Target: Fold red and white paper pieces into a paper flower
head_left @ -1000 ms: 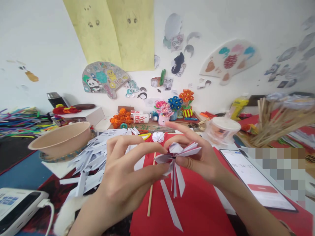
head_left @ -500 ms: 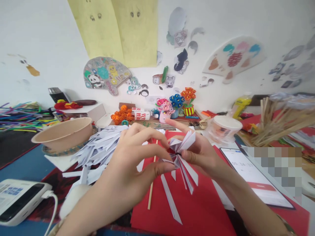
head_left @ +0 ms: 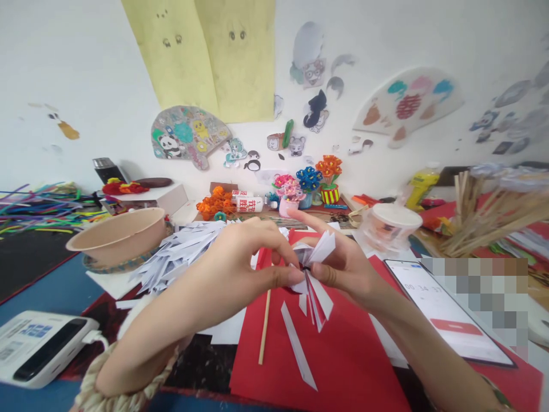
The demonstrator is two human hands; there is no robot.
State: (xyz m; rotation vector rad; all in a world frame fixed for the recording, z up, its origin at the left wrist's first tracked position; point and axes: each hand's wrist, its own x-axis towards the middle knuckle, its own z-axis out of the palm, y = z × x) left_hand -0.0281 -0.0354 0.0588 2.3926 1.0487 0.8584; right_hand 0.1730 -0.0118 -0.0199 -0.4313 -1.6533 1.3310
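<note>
A white folded paper bundle [head_left: 316, 273], tied at its middle, is held above a red paper sheet [head_left: 338, 366]. My left hand [head_left: 231, 274] pinches the bundle's left side with thumb and fingers. My right hand [head_left: 343, 266] grips its tied middle from the right, index finger stretched out toward the wall. The bundle's strips fan up at the right and hang down below the tie. A loose white paper strip [head_left: 298, 348] and a thin wooden stick [head_left: 265, 326] lie on the red sheet under my hands.
A heap of white paper strips [head_left: 180, 252] and a tan bowl [head_left: 115, 234] sit at the left. A phone [head_left: 446, 312] lies at the right, a white device with a cable [head_left: 38, 346] at the lower left. A plastic tub [head_left: 388, 226], wooden sticks [head_left: 484, 214] and craft flowers [head_left: 306, 186] stand behind.
My hands have closed in on the paper bundle and turned it; its hanging strips are gathered closer together. The view has shifted slightly to the left.
</note>
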